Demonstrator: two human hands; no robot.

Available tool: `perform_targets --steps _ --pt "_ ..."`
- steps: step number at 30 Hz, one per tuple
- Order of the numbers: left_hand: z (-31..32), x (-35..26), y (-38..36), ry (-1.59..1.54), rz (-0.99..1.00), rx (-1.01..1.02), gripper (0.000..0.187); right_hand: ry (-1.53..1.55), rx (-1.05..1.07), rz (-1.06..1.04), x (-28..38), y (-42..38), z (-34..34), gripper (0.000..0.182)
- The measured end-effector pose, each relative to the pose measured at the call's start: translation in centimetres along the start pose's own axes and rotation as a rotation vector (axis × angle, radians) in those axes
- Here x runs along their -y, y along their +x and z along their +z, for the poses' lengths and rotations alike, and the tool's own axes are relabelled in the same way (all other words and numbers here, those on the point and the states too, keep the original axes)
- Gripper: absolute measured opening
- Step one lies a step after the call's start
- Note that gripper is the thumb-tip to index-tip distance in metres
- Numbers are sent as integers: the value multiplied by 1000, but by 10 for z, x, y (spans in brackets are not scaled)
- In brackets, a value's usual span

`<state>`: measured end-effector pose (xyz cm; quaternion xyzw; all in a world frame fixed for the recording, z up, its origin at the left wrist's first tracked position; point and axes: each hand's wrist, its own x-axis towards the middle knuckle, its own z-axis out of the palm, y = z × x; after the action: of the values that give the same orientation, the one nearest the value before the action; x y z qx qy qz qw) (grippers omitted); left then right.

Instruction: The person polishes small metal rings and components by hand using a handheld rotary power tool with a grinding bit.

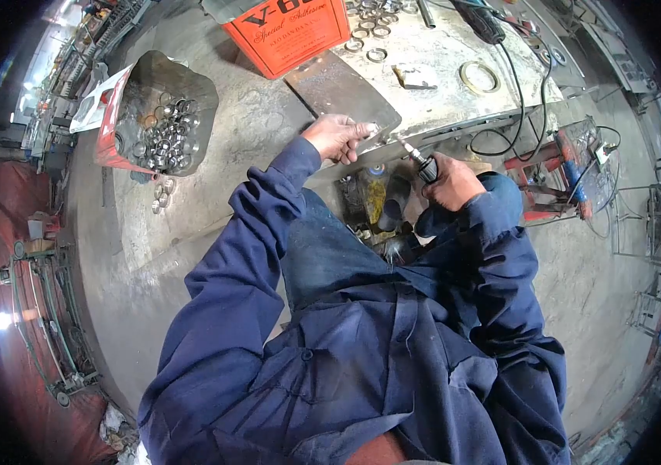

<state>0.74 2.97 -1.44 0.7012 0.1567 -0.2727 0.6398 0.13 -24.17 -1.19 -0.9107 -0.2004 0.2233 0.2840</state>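
Observation:
My left hand (337, 138) is closed, thumb stretched toward the right, at the front edge of a dark metal plate (346, 89). A small shiny metal piece (377, 134) shows at its fingertips; its exact shape is blurred. My right hand (454, 183) wraps around a die grinder (426, 166). The grinder's thin tip points up and left toward the left hand, with a short gap between them. Both hands are over the near edge of the workbench (249, 116), above my lap.
At left lies a cut-open tin (208, 101) holding many metal rings (172, 139); several more lie beside it. An orange adhesive tin (290, 39) stands behind the plate. Farther right are loose rings (377, 55), a large ring (479, 77) and a corded black tool (481, 22). A red stand (540, 167) is on the floor.

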Motion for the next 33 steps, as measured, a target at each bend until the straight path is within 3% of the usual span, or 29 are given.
perform_targets --steps 5,12,17,20,33 --pt "0 1 -4 26 39 26 24 -14 -24 -36 2 2 1 36" --pt "-3 -4 -1 -46 57 37 22 -5 -18 -18 3 3 2 35" --pt "-8 0 10 90 162 77 23 14 -13 2 5 2 3 34" --pt "-1 -13 0 211 123 50 25 8 -3 -4 7 4 6 34" --pt "4 -17 2 229 165 44 19 -67 -33 1 26 35 19 29"
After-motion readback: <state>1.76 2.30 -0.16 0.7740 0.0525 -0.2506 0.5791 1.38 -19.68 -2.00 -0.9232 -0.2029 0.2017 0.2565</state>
